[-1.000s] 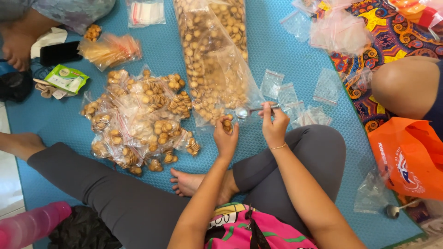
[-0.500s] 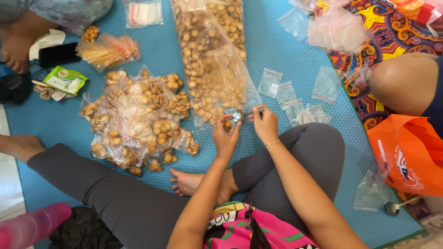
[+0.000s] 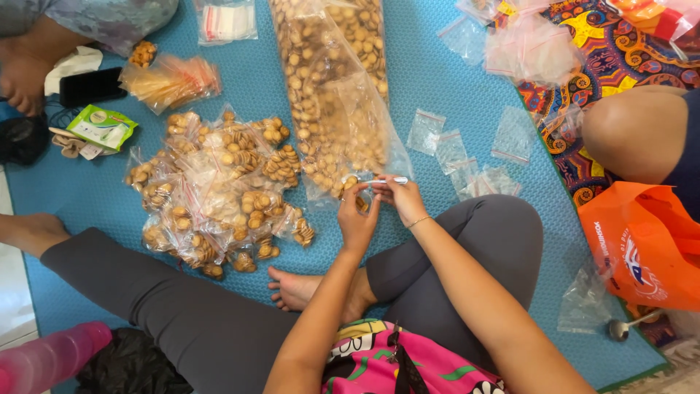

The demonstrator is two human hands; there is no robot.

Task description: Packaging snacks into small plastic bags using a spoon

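Observation:
I sit cross-legged on a blue mat (image 3: 452, 66). My left hand (image 3: 356, 219) and my right hand (image 3: 401, 197) meet at the mouth of a small clear zip bag (image 3: 379, 182) with round biscuits in it, both pinching its top edge. Just beyond them lies a large clear sack of biscuits (image 3: 332, 87), its open end toward my hands. To the left is a pile of filled small bags (image 3: 219, 190).
Several empty small zip bags (image 3: 467, 153) lie to the right. Another person's knee (image 3: 634, 131) and an orange bag (image 3: 642, 241) are at the right edge; a second person's foot (image 3: 22, 80) at upper left. A spoon (image 3: 631, 326) lies lower right, a pink bottle (image 3: 51, 357) lower left.
My right hand has moved left to join the left hand, and both now close on the small bag's top edge.

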